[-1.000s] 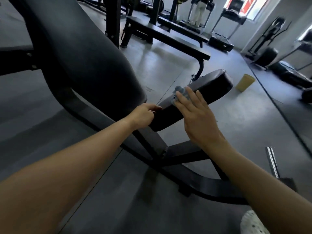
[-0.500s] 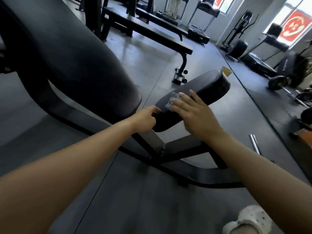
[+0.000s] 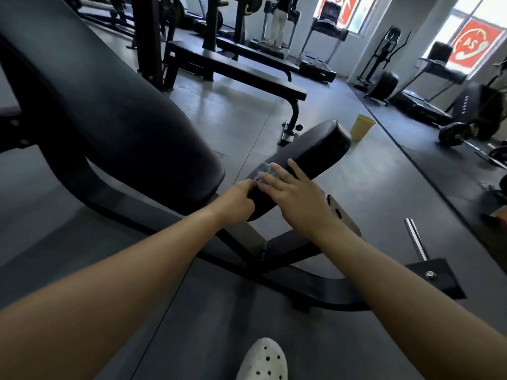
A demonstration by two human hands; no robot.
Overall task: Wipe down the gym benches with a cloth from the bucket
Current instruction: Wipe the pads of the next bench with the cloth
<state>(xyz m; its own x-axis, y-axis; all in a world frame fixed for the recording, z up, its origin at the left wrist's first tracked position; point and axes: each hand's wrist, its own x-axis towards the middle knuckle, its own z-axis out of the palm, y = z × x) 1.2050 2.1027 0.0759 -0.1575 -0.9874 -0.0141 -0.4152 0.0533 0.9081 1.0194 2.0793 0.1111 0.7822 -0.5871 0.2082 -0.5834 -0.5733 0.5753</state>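
Two bare hands work at one black padded seat pad [image 3: 307, 157] of an adjustable bench, which tilts up toward the far right. The right hand [image 3: 293, 198] lies flat with fingers spread on the pad's near end, pressing one small crumpled grey-blue cloth [image 3: 264, 171] against the vinyl; only the cloth's far-left part shows past the fingertips. The left hand [image 3: 238, 197] curls around the pad's near left edge, touching it just beside the cloth, thumb and fingers closed on the rim. One long black padded backrest [image 3: 109, 111] slopes away to the far left, its lower end just beside the seat pad with a narrow gap between them. One yellow plastic bucket [image 3: 361, 127] stands on the grey floor beyond the pad's far end, partly hidden by it. Two flat black benches [image 3: 236, 68] stand farther off, with open floor between them and the bench being wiped. One chrome bar [image 3: 415, 238] juts from the black steel base frame [image 3: 315, 283] at the near right. One white perforated clog [image 3: 263, 360] shows at the bottom edge. One loaded barbell [image 3: 455, 134] lies on the dark mat at the far right, well apart; a strip of floor to the right of the pad is open.
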